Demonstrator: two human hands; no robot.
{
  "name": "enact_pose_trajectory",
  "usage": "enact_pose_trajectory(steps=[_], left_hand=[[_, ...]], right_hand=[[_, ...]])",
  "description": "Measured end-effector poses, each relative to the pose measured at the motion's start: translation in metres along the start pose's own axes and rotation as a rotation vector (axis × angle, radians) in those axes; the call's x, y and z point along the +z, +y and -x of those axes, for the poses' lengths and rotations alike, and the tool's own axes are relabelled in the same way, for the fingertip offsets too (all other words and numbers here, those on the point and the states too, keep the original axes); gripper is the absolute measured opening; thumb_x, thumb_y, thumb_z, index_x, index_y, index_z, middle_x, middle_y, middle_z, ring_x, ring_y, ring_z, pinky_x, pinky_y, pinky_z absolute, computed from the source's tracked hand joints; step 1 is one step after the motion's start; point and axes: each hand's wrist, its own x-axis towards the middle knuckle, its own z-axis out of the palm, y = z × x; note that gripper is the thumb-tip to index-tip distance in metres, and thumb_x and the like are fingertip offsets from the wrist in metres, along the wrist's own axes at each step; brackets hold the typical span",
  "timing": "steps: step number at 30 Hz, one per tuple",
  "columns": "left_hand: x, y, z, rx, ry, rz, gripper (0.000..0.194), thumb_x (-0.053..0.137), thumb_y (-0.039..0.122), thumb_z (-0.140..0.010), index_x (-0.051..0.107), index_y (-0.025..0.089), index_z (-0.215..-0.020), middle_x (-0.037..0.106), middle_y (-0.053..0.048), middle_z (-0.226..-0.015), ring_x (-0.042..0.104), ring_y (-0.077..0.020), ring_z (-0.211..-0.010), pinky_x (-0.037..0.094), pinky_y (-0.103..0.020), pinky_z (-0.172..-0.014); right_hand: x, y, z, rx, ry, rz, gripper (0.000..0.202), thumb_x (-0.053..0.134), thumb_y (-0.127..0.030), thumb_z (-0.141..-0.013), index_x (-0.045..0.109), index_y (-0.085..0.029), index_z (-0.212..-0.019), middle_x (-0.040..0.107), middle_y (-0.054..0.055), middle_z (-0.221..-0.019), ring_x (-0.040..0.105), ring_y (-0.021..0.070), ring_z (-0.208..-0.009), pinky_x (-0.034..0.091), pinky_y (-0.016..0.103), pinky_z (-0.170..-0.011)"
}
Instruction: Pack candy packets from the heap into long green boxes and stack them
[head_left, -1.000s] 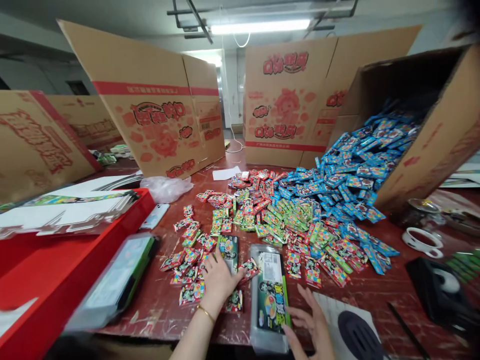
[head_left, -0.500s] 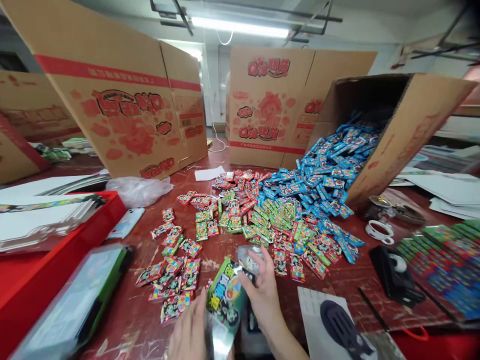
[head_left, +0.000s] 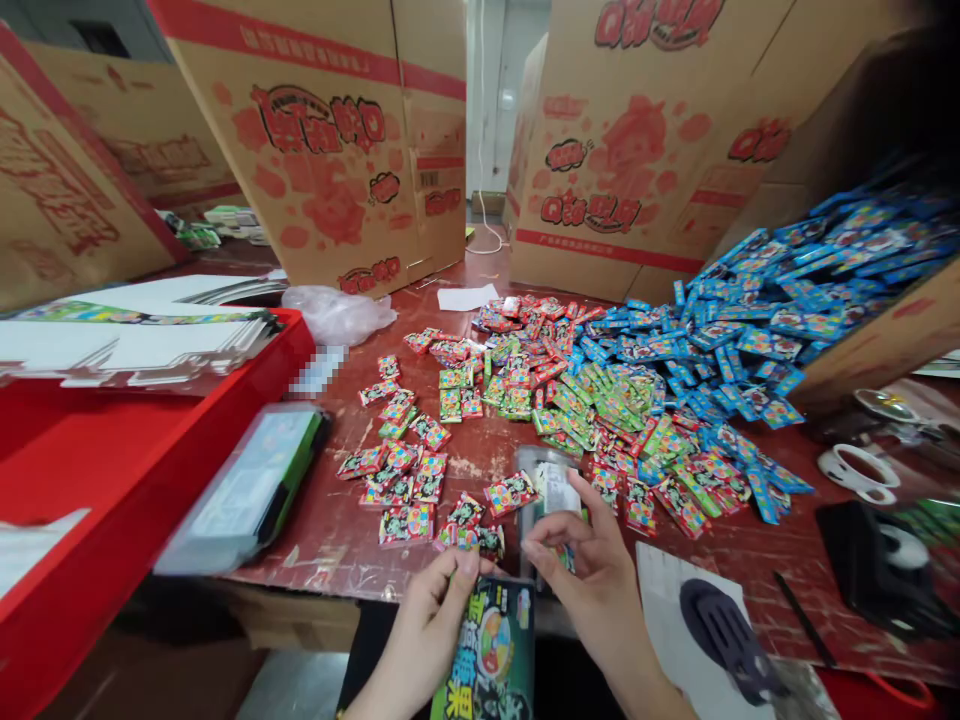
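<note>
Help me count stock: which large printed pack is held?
The dark green pack in the left hand; the central pack behind the right hand and the leftmost pack lie on the table.

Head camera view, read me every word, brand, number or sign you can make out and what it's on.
"糖果": on the dark green packet in the left hand; characters above it unclear.
"Q": starts two red logos on the right-hand carton; the rest is blurred.
Left-hand carton: lettering upside down, too blurred to read.
Small packets and white label on the clear case: too small to read.
No readable numbers.
</note>
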Motion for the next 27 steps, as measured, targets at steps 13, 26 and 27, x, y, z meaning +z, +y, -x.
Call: enact_pose_trajectory(steps=[13,26,27], left_hand=[[0.004,-0.008,0.007,0.078,0.093,-0.035,0.027,0.044,0.044,-0.091,0.053,0.020,-0.082,0.050,0.001,-0.075,0.045,-0.0148,-0.072,0.039,-0.024,-0.069],[-0.017,0.011,-0.016,0.119,0.371,0.148,0.052,0.071,0.041,-0.073,0.042,0.022,-0.111,0.061,-0.001,-0.082,0.059,-0.0146,-0.065,0.050,-0.025,-0.060],[-0.023,0.014,-0.020,0.141,0.417,0.178,0.059,0.069,0.042,-0.074,0.038,0.023,-0.120,0.061,-0.005,-0.093,0.062,-0.0170,-0.072,0.052,-0.029,-0.066]], right_hand=[[0.014,-0.001,-0.002,0.222,-0.249,-0.143,0.065,0.071,-0.019,-0.070,0.038,-0.023,-0.125,0.065,-0.003,-0.071,0.057,0.0129,-0.064,0.043,0.025,-0.062],[0.023,0.025,0.007,0.717,-0.017,-0.579,0.061,0.072,-0.033,-0.060,0.045,-0.022,-0.113,0.067,0.003,-0.080,0.061,0.0156,-0.061,0.044,0.024,-0.053],[0.019,0.026,0.014,0.631,-0.055,-0.515,0.066,0.073,-0.036,-0.061,0.042,-0.023,-0.118,0.068,0.004,-0.084,0.063,0.0173,-0.065,0.045,0.026,-0.056]])
